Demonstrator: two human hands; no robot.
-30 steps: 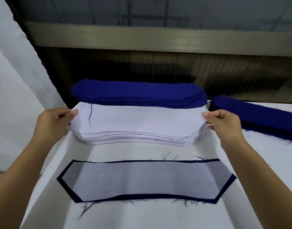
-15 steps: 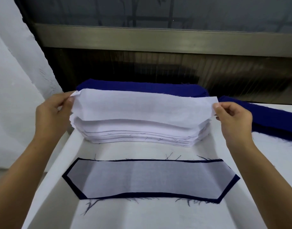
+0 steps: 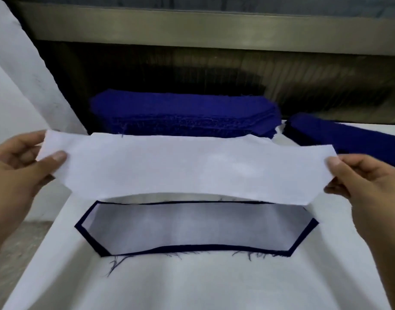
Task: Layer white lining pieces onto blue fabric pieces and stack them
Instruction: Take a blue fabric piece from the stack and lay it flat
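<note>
A: Where is the white lining piece [image 3: 187, 168], and how is it gripped?
B: Aloft and flat over the far edge of the lined blue fabric piece [image 3: 196, 227]. The left hand [image 3: 19, 166] and right hand [image 3: 366, 175] each pinch one end.
A: Shape? Surroundings?
B: Long, thin, angled corners. The blue edges are frayed. The white table [image 3: 192, 285] runs on nearer; a blue stack [image 3: 183, 113] sits behind.

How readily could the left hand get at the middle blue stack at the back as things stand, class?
Probably not at once: the left hand pinches one end of the white lining piece, the right hand the other. Freed of it, the way to the middle blue stack looks open.
</note>
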